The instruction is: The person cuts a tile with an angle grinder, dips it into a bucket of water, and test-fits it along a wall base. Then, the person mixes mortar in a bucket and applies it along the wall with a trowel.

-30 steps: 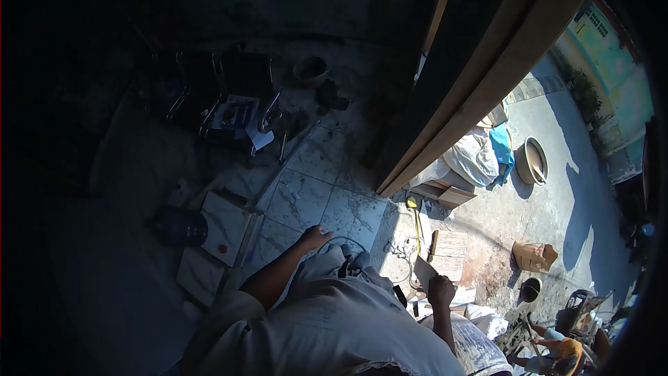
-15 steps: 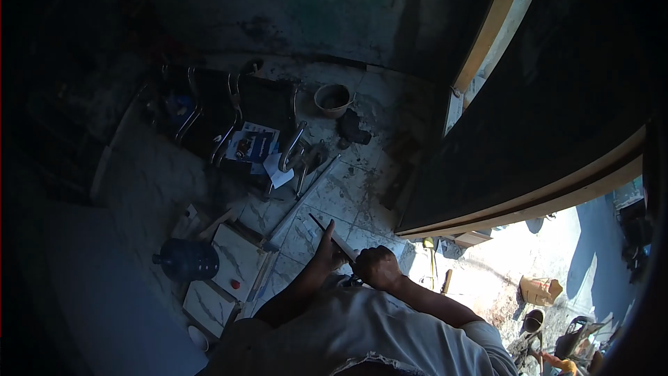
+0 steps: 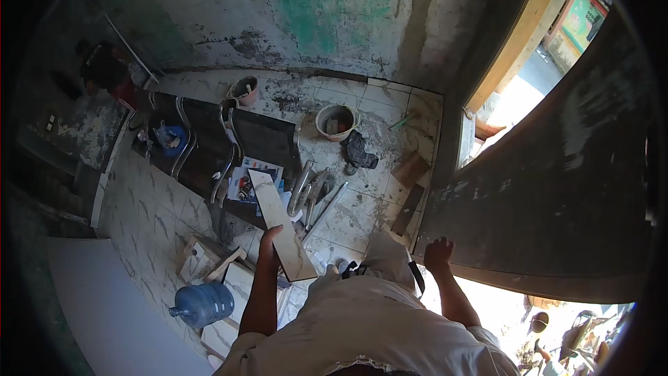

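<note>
A long narrow strip of white marbled tile (image 3: 282,230) is tilted in front of me. My left hand (image 3: 271,235) is closed on its left edge, around the middle. Its far end reaches over printed papers (image 3: 243,184) on a dark bench seat, and its near end lies close to my waist. My right hand (image 3: 438,252) is off to the right, apart from the tile, near the lower edge of a large dark door panel (image 3: 536,202). Its fingers look curled in, and whatever may be inside them is hidden.
Metal-armed seats (image 3: 188,143) and a mortar bucket (image 3: 335,122) stand ahead, with a black bag (image 3: 358,152) beside the bucket. A blue water jug (image 3: 203,305) lies at lower left near tile boxes. Another person (image 3: 108,73) is at far left. Debris lies in sunlight at lower right.
The tile strip has turned from edge-on to showing its broad face and moved left with my left hand. My right hand has moved away from it to the right. The view is brighter.
</note>
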Demonstrator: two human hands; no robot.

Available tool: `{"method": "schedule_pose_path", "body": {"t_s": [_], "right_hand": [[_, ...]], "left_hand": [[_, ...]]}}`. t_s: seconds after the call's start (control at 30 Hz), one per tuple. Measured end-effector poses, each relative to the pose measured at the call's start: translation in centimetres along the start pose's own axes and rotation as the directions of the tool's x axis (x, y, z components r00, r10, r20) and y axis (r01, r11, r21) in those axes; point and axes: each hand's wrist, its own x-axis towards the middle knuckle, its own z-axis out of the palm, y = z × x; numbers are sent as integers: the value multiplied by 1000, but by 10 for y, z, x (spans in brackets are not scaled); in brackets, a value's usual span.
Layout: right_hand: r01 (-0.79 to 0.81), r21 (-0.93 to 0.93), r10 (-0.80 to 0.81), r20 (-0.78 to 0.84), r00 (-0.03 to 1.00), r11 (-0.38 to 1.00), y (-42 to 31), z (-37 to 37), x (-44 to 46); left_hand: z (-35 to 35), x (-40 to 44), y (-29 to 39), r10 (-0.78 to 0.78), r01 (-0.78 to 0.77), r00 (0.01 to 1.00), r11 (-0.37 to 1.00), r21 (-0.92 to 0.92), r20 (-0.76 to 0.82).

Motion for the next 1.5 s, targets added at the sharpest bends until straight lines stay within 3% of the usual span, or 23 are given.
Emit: {"method": "schedule_pose_path", "body": {"t_s": [0.03, 0.07, 0.13, 0.17, 0.27, 0.4, 0.5, 0.57, 0.63, 0.67, 0.7, 0.77, 0.83, 0.9, 0.97, 1.0, 1.03, 1.1, 1.17, 1.3, 1.37, 1.43, 1.5], "right_hand": [[-18, 295, 13, 19, 1000, 955, 17, 22, 21], [-11, 297, 6, 19, 1000, 955, 22, 26, 34], [-197, 429, 220, -3, 976, 882, 24, 31, 61], [-192, 434, 211, 4, 977, 880, 25, 32, 84], [-392, 559, 286, 271, 919, 731, 32, 33, 165], [-343, 471, 214, 307, 927, 813, 53, -9, 287], [-209, 635, 186, 103, 977, 744, 67, -94, 377], [-61, 665, 144, -71, 987, 744, 76, -137, 433], [0, 574, 83, -118, 990, 819, 69, -203, 466], [70, 506, 27, -182, 983, 860, 62, -230, 481], [80, 503, 16, -184, 983, 860, 53, -252, 496], [356, 435, -197, -369, 908, 827, 34, -284, 515], [532, 359, -319, -505, 802, 767, 6, -309, 524], [639, 268, -420, -564, 711, 721, -23, -327, 530], [669, 260, -457, -558, 692, 696, -50, -336, 536], [708, 255, -497, -560, 663, 659, -61, -339, 541], [696, 258, -487, -555, 675, 670, -69, -340, 547], [634, 319, -455, -482, 749, 704, -85, -336, 564], [591, 340, -410, -473, 780, 731, -97, -331, 584], [426, 407, -238, -437, 868, 808, -147, -331, 640], [327, 454, -150, -383, 911, 828, -188, -340, 670], [302, 440, -124, -388, 913, 846, -230, -348, 703], [145, 520, -10, -255, 967, 842, -270, -364, 717]], "left_hand": [[-10, 14, 17, 39, -39, 999, 997, 62, 11], [-11, 26, 35, 44, -44, 999, 997, 63, 6], [-4, 39, 72, 100, -88, 994, 972, 216, -46], [6, 49, 89, 101, -87, 993, 971, 223, -56], [43, 85, 129, 215, -184, 974, 932, 312, -69], [87, 150, 158, 215, -148, 970, 890, 431, -112], [122, 204, 174, 149, -59, 986, 713, 698, -68], [147, 230, 180, 63, -11, 997, 642, 766, -38], [163, 252, 181, 12, 29, 999, 511, 859, -41], [192, 257, 189, 0, 38, 999, 372, 927, -42], [201, 270, 191, 9, 42, 999, 377, 925, -49], [214, 293, 195, -71, 28, 997, 152, 988, -17], [227, 317, 199, -74, -52, 995, 147, 988, 63], [235, 347, 204, -75, -198, 979, -174, 965, 187], [259, 371, 214, -95, -214, 976, -210, 954, 198], [265, 385, 219, -91, -200, 979, -307, 930, 181], [270, 400, 226, -87, -187, 982, -402, 896, 166], [273, 435, 244, -85, -280, 958, -479, 832, 273], [263, 475, 262, -45, -361, 896, -652, 667, 442], [229, 568, 320, -84, -404, 861, -712, 574, 502], [201, 619, 359, -66, -445, 758, -780, 441, 648], [177, 666, 401, -53, -464, 741, -761, 453, 670], [150, 699, 442, -29, -473, 744, -729, 495, 668]]}}
